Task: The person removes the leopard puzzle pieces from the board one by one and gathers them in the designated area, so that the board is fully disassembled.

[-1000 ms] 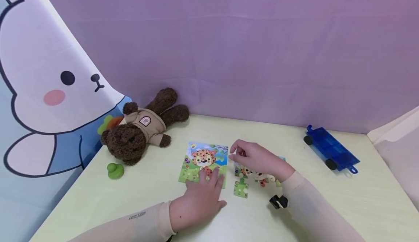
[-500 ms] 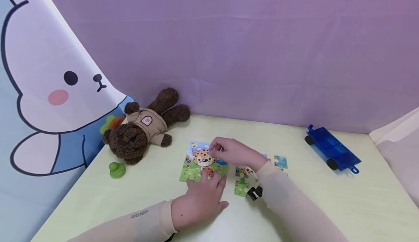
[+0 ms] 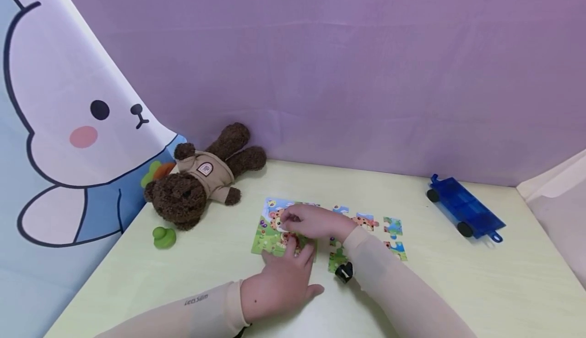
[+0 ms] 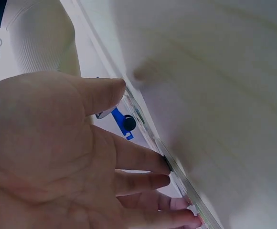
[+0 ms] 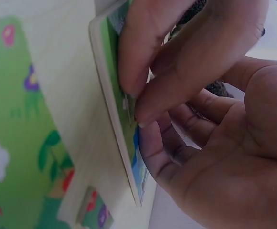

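The picture board (image 3: 267, 239) with a spotted leopard cub lies in the middle of the table. My left hand (image 3: 281, 282) rests on its near edge, fingers spread and mostly straight, thumb out to the right. Over the board's upper part, my right hand (image 3: 313, 221) holds thumb and index finger together; a sliver of pale jigsaw piece (image 3: 281, 227) shows at their tips, mostly hidden. Loose jigsaw pieces (image 3: 392, 226) lie right of the board, some under the right forearm. In the right wrist view, fingertips crowd close to the thin board (image 5: 111, 86).
A brown teddy bear (image 3: 178, 198) lies on its back at the left, beside a small green duck (image 3: 164, 237). At the far right stands a blue toy wagon (image 3: 467, 208) with black wheels. A purple cloth (image 3: 348, 84) hangs along the table's back edge.
My right hand has moved left from above the loose pieces to over the board, uncovering several pieces. The left hand has stayed on the board's near edge.
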Motion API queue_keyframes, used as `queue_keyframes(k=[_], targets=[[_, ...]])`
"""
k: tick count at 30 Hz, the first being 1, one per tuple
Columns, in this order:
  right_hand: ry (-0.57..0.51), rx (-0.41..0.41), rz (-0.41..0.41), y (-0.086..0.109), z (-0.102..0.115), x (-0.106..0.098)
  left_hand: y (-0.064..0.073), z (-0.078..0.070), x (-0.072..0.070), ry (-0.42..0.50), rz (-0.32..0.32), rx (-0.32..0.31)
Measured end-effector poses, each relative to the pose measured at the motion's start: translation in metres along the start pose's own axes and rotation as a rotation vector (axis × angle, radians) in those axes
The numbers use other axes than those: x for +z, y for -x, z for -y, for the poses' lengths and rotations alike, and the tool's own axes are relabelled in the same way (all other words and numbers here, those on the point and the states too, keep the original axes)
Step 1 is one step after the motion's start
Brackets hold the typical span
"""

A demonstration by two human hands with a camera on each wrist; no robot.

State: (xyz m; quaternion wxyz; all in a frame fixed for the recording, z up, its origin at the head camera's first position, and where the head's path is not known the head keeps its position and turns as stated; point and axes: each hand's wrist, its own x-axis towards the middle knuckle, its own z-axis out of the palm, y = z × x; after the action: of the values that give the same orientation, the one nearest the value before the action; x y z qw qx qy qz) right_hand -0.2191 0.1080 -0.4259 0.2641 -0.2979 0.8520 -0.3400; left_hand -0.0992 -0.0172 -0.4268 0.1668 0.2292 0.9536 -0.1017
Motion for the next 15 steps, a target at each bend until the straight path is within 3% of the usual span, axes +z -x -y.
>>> queue_keyframes(k=[7,15], targets=[[-0.002,-0.031,0.025,-0.0039,-0.0045,0.0011,-0.0009,0.0009,0.0002,0.008,0.029,0.003],[0.092,-0.067,0.029,-0.0061,-0.0045,0.0006,-0.0003,0.0014,0.0002,0.015,0.036,0.022]])
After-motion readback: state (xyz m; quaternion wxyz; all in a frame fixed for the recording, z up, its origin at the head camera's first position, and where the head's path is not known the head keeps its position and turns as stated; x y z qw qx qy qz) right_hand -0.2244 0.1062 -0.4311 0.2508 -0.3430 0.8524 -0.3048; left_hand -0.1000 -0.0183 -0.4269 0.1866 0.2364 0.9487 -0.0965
